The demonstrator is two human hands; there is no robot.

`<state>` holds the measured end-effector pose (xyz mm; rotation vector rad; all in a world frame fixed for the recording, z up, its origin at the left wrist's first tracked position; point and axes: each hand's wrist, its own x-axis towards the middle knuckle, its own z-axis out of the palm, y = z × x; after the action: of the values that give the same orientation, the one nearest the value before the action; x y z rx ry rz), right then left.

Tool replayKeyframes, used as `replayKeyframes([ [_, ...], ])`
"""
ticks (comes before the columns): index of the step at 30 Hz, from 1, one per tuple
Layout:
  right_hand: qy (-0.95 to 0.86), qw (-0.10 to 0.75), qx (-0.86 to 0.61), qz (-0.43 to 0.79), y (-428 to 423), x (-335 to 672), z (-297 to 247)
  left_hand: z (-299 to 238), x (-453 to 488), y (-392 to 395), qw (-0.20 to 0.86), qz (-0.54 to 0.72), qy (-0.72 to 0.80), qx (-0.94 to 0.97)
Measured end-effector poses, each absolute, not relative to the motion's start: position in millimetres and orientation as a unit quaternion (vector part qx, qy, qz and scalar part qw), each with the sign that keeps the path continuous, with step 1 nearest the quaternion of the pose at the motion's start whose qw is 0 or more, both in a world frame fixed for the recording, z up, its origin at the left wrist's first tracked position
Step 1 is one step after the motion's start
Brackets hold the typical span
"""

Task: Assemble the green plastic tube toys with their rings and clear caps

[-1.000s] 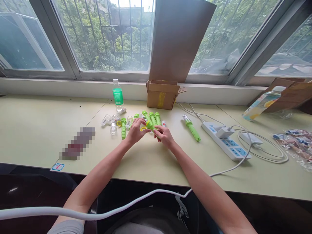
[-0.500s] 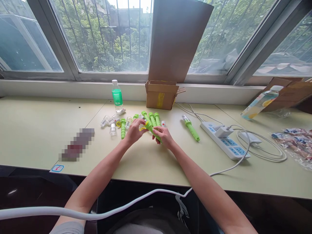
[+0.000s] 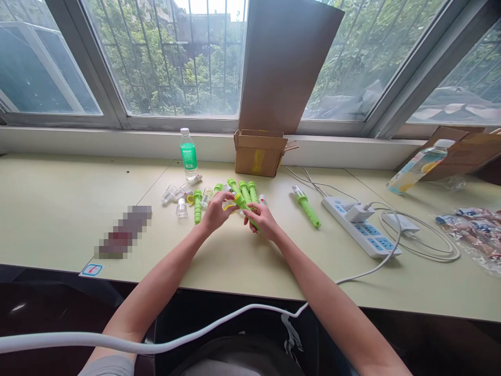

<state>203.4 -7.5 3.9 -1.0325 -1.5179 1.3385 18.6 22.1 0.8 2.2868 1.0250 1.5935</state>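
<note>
your left hand (image 3: 216, 211) pinches green handle (image 3: 242, 203) near top | right hand (image 3: 265, 219) grips lower — probably light, stiff | take it below left pinch

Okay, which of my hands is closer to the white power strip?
Right. Your right hand is to the left of the power strip, not touching it; your left hand is farther left, so farther from it.
</note>
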Motion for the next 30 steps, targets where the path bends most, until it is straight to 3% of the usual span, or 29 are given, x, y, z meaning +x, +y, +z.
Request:
replayKeyframes([
  [7, -0.645, 0.428, -0.458, 0.437, -6, 199, -3, -1, 15, 26, 0.082, 0.535, 0.343, 0.768],
  [16, -0.730, 0.406, -0.518, 0.188, -5, 202, -6, -5, 16, 27, 0.043, 0.535, 0.347, 0.769],
  [30, -0.690, 0.428, -0.460, 0.360, -7, 200, -4, -2, 16, 25, 0.037, 0.514, 0.341, 0.786],
])
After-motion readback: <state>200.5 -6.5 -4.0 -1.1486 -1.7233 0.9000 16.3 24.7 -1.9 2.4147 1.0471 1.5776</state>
